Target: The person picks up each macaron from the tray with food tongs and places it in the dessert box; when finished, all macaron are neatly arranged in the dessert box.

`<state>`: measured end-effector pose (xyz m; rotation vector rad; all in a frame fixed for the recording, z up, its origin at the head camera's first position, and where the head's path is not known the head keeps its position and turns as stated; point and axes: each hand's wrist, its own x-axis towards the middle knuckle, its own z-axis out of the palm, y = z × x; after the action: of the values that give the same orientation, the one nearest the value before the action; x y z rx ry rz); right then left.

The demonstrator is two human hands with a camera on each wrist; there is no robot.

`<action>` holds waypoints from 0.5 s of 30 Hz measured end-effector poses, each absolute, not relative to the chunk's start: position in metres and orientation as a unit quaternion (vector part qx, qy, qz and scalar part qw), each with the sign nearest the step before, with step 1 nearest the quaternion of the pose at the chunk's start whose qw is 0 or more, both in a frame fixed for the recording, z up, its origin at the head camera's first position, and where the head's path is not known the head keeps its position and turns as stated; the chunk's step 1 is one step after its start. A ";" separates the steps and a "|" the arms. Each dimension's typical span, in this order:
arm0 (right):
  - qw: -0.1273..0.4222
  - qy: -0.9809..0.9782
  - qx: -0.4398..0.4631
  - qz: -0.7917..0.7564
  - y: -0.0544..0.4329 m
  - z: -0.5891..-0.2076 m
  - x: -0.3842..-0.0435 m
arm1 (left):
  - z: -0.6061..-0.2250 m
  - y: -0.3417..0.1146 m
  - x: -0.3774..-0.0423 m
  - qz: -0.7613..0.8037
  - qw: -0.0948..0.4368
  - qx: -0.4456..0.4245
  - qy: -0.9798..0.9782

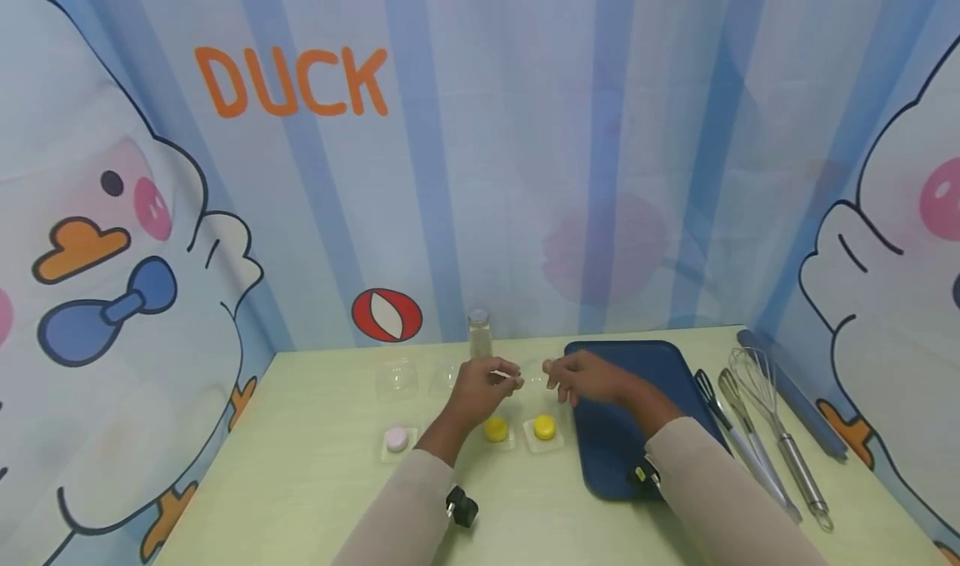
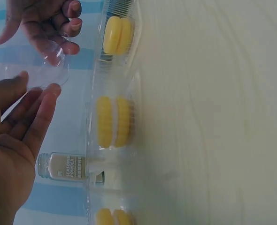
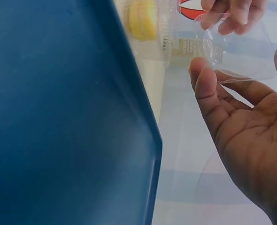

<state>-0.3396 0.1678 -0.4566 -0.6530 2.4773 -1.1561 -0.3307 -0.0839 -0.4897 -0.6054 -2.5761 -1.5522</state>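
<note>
My left hand [image 1: 480, 389] pinches a clear plastic cover [image 2: 37, 68] between thumb and fingertips, above the table. On the cover's other side is my right hand [image 1: 588, 376], its fingers loosely bent and touching the cover, the thumb spread away. Below the hands, two yellow macarons [image 1: 496, 429] [image 1: 544, 427] sit on clear square bases. A pale pink macaron [image 1: 396, 439] sits on another base to the left. In the left wrist view a further yellow macaron [image 2: 114, 217] shows at the bottom edge; my left arm hides it in the head view.
Clear plastic covers [image 1: 397, 378] stand behind the macarons. A seasoning powder bottle [image 1: 480, 333] is at the back. On the right lies a dark blue tray [image 1: 615, 474], then tongs-like utensils [image 1: 738, 437], a whisk [image 1: 795, 466] and a grey-blue bar [image 1: 802, 408].
</note>
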 end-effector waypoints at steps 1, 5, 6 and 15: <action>0.168 0.867 -0.228 -0.411 0.168 -0.457 -0.339 | -0.491 -0.086 -0.331 -0.505 0.034 -0.202 -0.838; 0.177 0.857 -0.214 -0.434 0.168 -0.457 -0.335 | -0.494 -0.092 -0.331 -0.513 0.011 -0.222 -0.829; 0.178 0.855 -0.210 -0.439 0.168 -0.457 -0.334 | -0.494 -0.094 -0.331 -0.516 0.004 -0.226 -0.826; 0.176 0.844 -0.232 -0.451 0.174 -0.462 -0.327 | -0.496 -0.100 -0.326 -0.457 -0.014 -0.243 -0.855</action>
<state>-0.3273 0.1740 -0.4619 -0.6581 2.3900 -1.2763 -0.3257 -0.0995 -0.4959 -0.7708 -2.7104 -1.4493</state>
